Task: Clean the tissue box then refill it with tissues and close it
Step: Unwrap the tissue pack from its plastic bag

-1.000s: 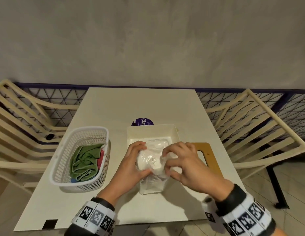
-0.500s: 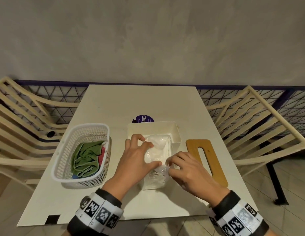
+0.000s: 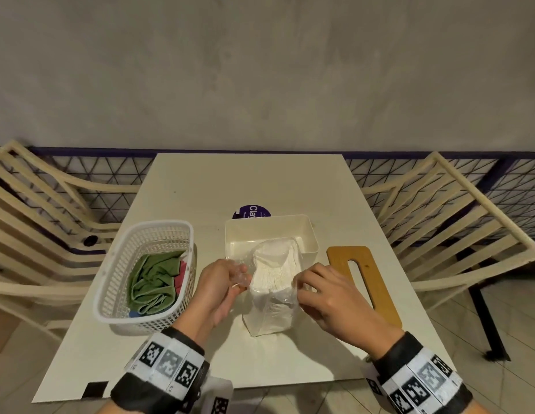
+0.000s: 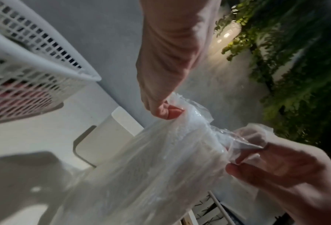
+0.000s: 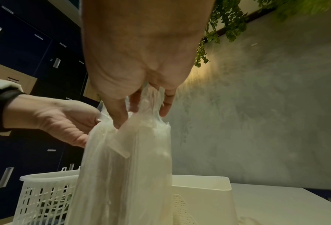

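A stack of white tissues (image 3: pixel 273 282) in a clear plastic wrapper (image 4: pixel 161 167) stands upright on the table, against the near side of the open white tissue box (image 3: pixel 270 231). My left hand (image 3: pixel 239 279) pinches the wrapper's top edge on the left. My right hand (image 3: pixel 299 289) pinches it on the right. The wrapper is pulled open at the top and bare tissues show between my hands. The wooden lid (image 3: pixel 365 279) with its slot lies flat to the right of the box. In the right wrist view, fingers (image 5: pixel 141 109) grip the stretched plastic above the pack (image 5: pixel 126 167).
A white mesh basket (image 3: pixel 146 273) with a green cloth (image 3: pixel 152 282) and a red one stands to the left of the box. A purple round sticker (image 3: pixel 251 212) lies behind the box. Cream slatted chairs (image 3: pixel 457 222) flank the table (image 3: pixel 260 180).
My hands have moved apart from the middle of the pack's top to its two sides, drawing the wrapper open and baring the tissues. The head view has also shifted slightly.
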The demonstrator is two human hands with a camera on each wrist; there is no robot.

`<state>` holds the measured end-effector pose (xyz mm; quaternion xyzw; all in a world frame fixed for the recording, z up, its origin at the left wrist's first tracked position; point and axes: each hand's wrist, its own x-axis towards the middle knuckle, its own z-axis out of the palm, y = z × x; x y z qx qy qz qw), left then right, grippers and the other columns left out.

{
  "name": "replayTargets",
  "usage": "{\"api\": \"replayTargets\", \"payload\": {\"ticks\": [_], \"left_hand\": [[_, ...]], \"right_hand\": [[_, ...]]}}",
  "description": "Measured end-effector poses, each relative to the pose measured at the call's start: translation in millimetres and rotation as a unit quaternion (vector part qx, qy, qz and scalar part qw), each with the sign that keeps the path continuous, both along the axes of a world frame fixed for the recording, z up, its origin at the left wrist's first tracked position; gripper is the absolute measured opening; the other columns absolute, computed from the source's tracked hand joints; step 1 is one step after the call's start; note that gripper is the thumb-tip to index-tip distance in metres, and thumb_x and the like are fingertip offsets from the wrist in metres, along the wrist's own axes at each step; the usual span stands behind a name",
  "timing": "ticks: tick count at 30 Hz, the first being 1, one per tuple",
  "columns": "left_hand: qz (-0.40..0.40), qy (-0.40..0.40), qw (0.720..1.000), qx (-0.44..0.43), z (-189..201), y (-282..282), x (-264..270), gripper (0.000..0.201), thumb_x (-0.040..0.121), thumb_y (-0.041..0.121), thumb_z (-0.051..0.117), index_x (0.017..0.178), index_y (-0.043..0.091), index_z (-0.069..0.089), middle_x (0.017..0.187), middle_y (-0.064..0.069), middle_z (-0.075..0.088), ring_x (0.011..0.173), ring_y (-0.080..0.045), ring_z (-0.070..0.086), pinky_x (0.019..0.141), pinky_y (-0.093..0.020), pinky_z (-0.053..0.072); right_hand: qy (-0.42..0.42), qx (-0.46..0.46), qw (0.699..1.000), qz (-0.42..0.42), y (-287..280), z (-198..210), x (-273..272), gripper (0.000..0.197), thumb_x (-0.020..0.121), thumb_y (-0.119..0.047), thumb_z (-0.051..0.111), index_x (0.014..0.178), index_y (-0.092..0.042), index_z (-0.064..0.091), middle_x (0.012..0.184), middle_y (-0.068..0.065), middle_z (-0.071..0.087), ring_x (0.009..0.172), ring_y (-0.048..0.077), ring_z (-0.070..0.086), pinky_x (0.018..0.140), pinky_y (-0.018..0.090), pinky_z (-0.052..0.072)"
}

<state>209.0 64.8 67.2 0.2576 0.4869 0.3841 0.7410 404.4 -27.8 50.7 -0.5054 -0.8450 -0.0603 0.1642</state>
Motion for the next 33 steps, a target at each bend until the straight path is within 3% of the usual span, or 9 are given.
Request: {"api": "replayTargets", "payload": {"ticks": [5, 10, 12, 16, 19, 24, 28, 30, 33], "left_hand": [[-0.065, 0.069, 0.995, 0.019, 2.0, 7.7, 2.5, 0.012, 0.081, -0.006, 0.053, 0.08, 0.004, 0.048, 0.085, -0.018, 0.059, 0.059, -0.016, 0.053, 0.053, -0.024, 0.047], [-0.068, -0.104, 0.99, -0.064, -0.9, 11.3, -24.0, 0.062, 0.071, -0.028, 0.038, 0.124, 0.004, 0.041, 0.121, -0.024, 0.054, 0.095, -0.027, 0.062, 0.058, -0.029, 0.058], [-0.14, 0.053, 0.987, 0.058, 4.0, 9.0, -27.3, 0.066, 0.074, -0.025, 0.042, 0.127, 0.016, 0.039, 0.133, -0.017, 0.048, 0.106, -0.028, 0.059, 0.061, -0.026, 0.056], [-0.29, 0.418, 0.717, 0.477, 30.3, 3.2, -8.0, 0.085, 0.074, 0.0, 0.062, 0.139, 0.036, 0.021, 0.144, 0.013, 0.027, 0.134, -0.007, 0.024, 0.109, -0.027, 0.025], [-0.389, 0.47, 0.616, 0.499, 43.3, 14.0, 15.2, 0.069, 0.075, 0.027, 0.07, 0.135, 0.033, 0.036, 0.137, 0.018, 0.037, 0.125, -0.005, 0.036, 0.109, -0.031, 0.031], [-0.335, 0.518, 0.612, 0.495, 36.3, 36.2, 29.7, 0.011, 0.082, 0.025, 0.063, 0.09, 0.022, 0.069, 0.106, 0.007, 0.066, 0.1, -0.015, 0.06, 0.087, -0.037, 0.049], [-0.297, 0.539, 0.604, 0.506, 44.3, 43.5, 32.9, 0.015, 0.09, 0.017, 0.047, 0.092, 0.02, 0.062, 0.089, 0.012, 0.065, 0.086, -0.017, 0.061, 0.071, -0.032, 0.046], [-0.257, 0.514, 0.649, 0.498, 45.3, 50.3, 36.0, 0.017, 0.091, 0.008, 0.042, 0.088, 0.02, 0.054, 0.082, 0.012, 0.062, 0.078, -0.016, 0.062, 0.068, -0.034, 0.049], [-0.205, 0.411, 0.808, 0.371, 38.7, 71.2, 43.8, 0.023, 0.092, -0.001, 0.033, 0.083, 0.014, 0.048, 0.082, -0.005, 0.065, 0.061, -0.02, 0.063, 0.055, -0.031, 0.052]], "right_hand": [[0.012, 0.002, 1.0, -0.014, 0.4, 1.0, 0.3, 0.023, 0.071, -0.007, 0.074, 0.079, -0.019, 0.055, 0.097, 0.001, 0.061, 0.082, 0.019, 0.052, 0.065, 0.027, 0.04], [0.081, 0.0, 0.996, -0.021, -3.6, 1.1, 5.3, 0.01, 0.081, -0.022, 0.063, 0.084, -0.023, 0.054, 0.101, 0.002, 0.061, 0.083, 0.017, 0.052, 0.065, 0.03, 0.046], [0.081, -0.002, 0.997, -0.016, -3.5, -2.3, 6.8, 0.009, 0.082, -0.022, 0.064, 0.084, -0.022, 0.055, 0.103, 0.002, 0.061, 0.085, 0.016, 0.051, 0.067, 0.028, 0.044], [0.074, 0.002, 0.997, -0.011, 1.1, -5.1, 6.2, 0.013, 0.083, -0.019, 0.06, 0.084, -0.025, 0.049, 0.106, -0.003, 0.063, 0.089, 0.015, 0.05, 0.077, 0.024, 0.037], [0.076, 0.01, 0.997, -0.005, 4.3, -2.6, 4.5, 0.009, 0.083, -0.023, 0.055, 0.083, -0.028, 0.047, 0.102, -0.008, 0.064, 0.089, 0.011, 0.05, 0.088, 0.027, 0.033], [0.099, -0.011, 0.995, -0.026, 6.4, -1.5, 6.2, 0.011, 0.08, -0.023, 0.055, 0.082, -0.031, 0.047, 0.097, -0.013, 0.063, 0.088, 0.007, 0.047, 0.091, 0.024, 0.027], [0.11, -0.028, 0.993, -0.039, 7.0, 0.1, 8.9, 0.007, 0.08, -0.024, 0.055, 0.082, -0.029, 0.051, 0.099, -0.014, 0.064, 0.089, 0.006, 0.047, 0.087, 0.019, 0.023], [0.111, -0.02, 0.993, -0.036, 7.8, 2.3, 9.4, 0.002, 0.08, -0.025, 0.054, 0.08, -0.027, 0.055, 0.095, -0.013, 0.064, 0.087, 0.006, 0.046, 0.085, 0.019, 0.022], [0.111, -0.019, 0.993, -0.027, 8.3, 4.5, 7.8, 0.002, 0.08, -0.025, 0.054, 0.079, -0.027, 0.054, 0.091, -0.013, 0.063, 0.084, 0.006, 0.045, 0.082, 0.02, 0.023]]}}
